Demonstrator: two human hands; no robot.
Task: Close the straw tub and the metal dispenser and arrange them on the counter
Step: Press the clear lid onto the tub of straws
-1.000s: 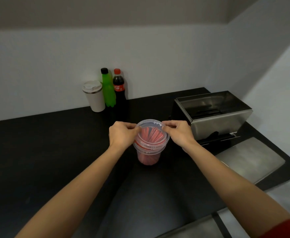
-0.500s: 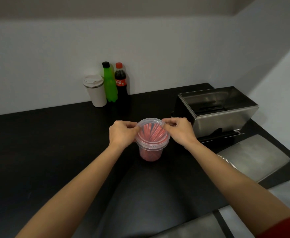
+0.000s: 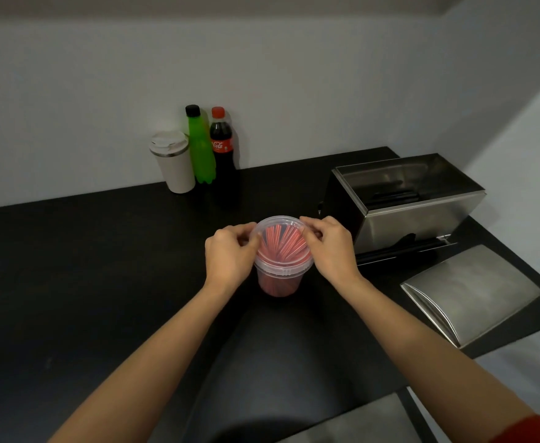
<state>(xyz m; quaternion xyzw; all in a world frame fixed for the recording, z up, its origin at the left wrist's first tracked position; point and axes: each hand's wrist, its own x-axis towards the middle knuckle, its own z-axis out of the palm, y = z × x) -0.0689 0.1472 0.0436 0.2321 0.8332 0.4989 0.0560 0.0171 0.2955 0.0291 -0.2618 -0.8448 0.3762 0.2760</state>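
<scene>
A clear plastic tub full of red straws stands on the black counter. A clear round lid sits on top of it. My left hand pinches the lid's left rim and my right hand pinches its right rim. To the right stands the open metal dispenser, its top uncovered. Its curved metal cover lies loose on the counter in front of it, near the right edge.
At the back by the wall stand a white travel cup, a green bottle and a cola bottle. White walls close the back and right. A lower grey surface shows at the bottom right.
My hands have stayed on the lid's rim, and the lid has settled lower onto the tub. The view has shifted slightly.
</scene>
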